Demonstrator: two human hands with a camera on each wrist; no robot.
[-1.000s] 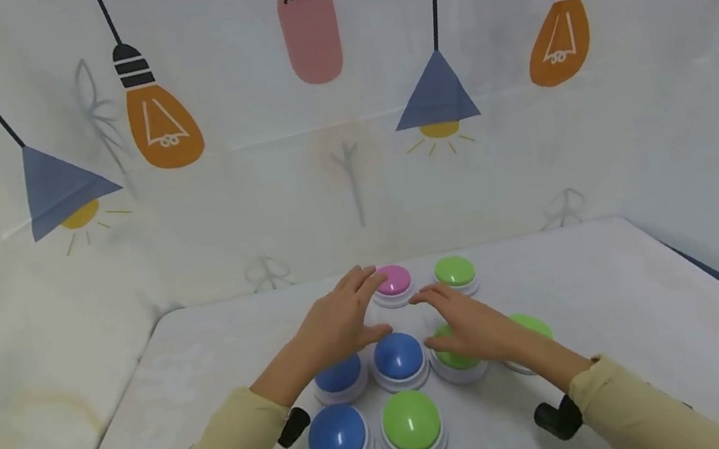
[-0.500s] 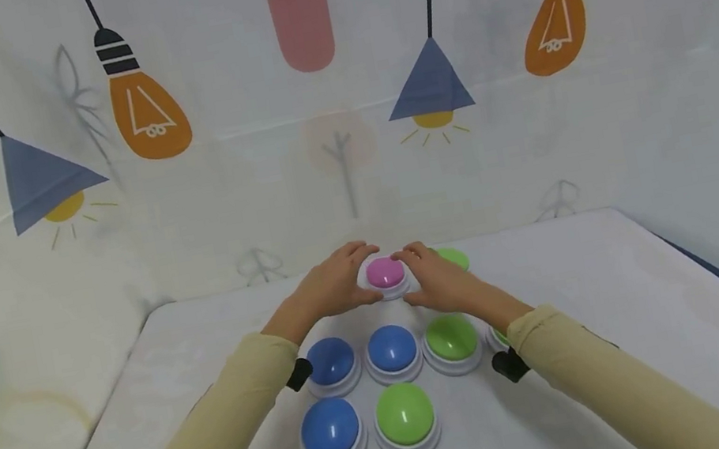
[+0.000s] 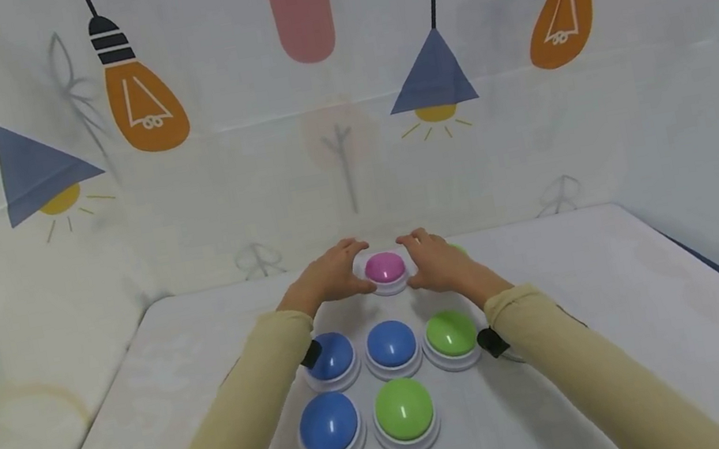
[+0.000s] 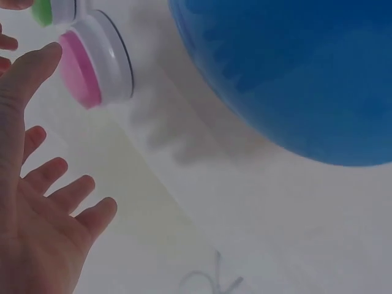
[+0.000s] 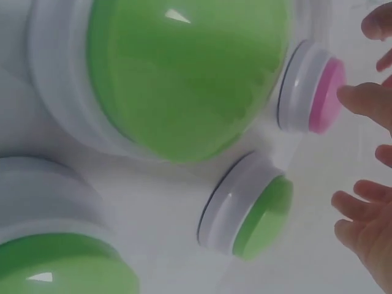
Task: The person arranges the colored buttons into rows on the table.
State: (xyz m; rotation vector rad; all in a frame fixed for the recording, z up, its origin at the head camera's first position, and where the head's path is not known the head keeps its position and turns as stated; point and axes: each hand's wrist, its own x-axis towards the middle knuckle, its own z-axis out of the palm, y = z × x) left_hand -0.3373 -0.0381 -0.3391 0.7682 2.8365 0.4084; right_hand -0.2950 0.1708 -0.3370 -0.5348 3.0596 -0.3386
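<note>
A pink dome push button (image 3: pixel 385 266) with a white base stands at the back of the table. My left hand (image 3: pixel 332 273) is at its left side and my right hand (image 3: pixel 438 263) at its right, fingers relaxed and bent slightly toward it. Neither hand holds anything. Both thumbs overlap the pink dome's edge in the wrist views, the left one over the pink button (image 4: pixel 79 70). Behind my right hand a green button is mostly hidden in the head view; the right wrist view shows that green button (image 5: pixel 263 217) whole.
Nearer me are a blue button (image 3: pixel 331 356), a second blue one (image 3: pixel 391 343) and a green one (image 3: pixel 451 333) in a row; my right sleeve hides another. In front stand a blue button (image 3: pixel 328 424) and a green button (image 3: pixel 403 409). A printed cloth (image 3: pixel 239 197) hangs behind.
Both hands have moved forward from above the middle row of buttons to the pink one at the back. The right hand then shifted slightly right, uncovering the pink dome.
</note>
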